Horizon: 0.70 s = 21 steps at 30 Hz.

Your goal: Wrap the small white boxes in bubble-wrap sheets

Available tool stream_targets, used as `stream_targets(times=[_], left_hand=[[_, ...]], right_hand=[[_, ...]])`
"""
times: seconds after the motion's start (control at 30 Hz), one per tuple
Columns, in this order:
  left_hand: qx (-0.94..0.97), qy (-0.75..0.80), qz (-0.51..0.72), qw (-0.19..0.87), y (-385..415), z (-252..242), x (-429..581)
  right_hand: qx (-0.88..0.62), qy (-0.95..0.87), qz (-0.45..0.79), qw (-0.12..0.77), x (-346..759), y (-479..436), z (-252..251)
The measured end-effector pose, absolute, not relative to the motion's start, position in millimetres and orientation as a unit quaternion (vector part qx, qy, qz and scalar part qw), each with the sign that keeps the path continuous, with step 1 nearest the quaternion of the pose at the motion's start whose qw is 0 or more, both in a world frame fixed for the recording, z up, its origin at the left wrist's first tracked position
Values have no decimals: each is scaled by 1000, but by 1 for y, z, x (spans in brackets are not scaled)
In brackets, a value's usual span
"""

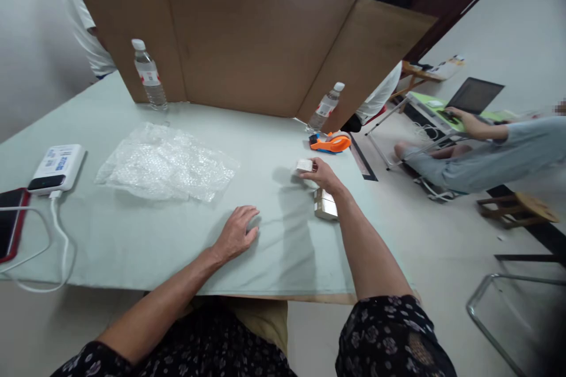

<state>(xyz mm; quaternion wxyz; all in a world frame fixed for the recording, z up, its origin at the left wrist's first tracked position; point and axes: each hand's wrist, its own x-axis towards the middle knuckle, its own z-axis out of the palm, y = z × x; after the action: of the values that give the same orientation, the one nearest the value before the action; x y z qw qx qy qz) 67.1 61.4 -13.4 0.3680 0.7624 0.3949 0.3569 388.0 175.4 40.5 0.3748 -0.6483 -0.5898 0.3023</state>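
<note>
Between the thumb and fingers of my right hand (324,175) is a small white box (303,166), held just over the right part of the table. Beside my right wrist sits another small box (325,205), pale with brownish sides and partly covered by my forearm. My left hand (239,231) rests near the table's front middle, fingers apart and nothing in it. A sheet of bubble wrap (165,162) lies flat beyond my left hand. An orange tape dispenser (331,142) is behind the held box.
A cardboard screen (247,35) stands along the table's back, with water bottles (151,79) before its left and right panels. At left are a white power bank (59,168), its cable and a red-edged phone (12,224). A seated person (477,153) works at a laptop on the right.
</note>
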Motion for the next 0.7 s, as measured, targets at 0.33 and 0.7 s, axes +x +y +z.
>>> stream_targets(times=[0.33,0.7], left_hand=[[790,385,355,317,62,-15,70],[710,409,389,421,30,12,55]], right_hand=[[-709,-607,207,293,418,181,45],[-442,-875,71,184,186,152,25]])
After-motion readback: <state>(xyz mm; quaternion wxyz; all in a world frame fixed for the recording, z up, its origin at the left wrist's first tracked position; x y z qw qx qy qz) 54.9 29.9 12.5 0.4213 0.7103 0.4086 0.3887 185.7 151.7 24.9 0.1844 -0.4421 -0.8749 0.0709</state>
